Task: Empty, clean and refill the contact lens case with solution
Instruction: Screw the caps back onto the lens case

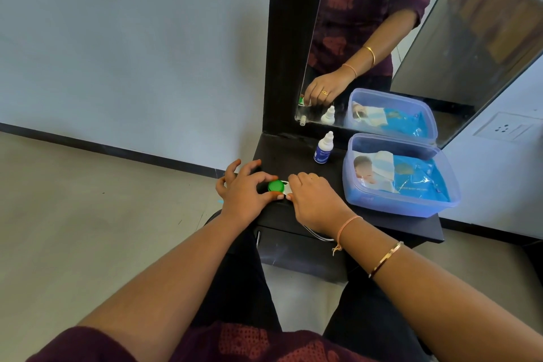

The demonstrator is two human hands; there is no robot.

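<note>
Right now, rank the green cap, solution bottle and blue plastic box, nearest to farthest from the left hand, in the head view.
1. Green cap: pinched by the left hand itself.
2. Solution bottle: upright, farther back, near the mirror.
3. Blue plastic box: far right, beyond the right hand gripping the lens case.

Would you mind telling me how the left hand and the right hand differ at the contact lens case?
The left hand pinches the green cap between thumb and forefinger, its other fingers spread; the right hand curls over the other end of the contact lens case, hiding it. The right wrist wears a thread and a bangle; the left wrist is bare. Both hold the case on the dark shelf.
</note>
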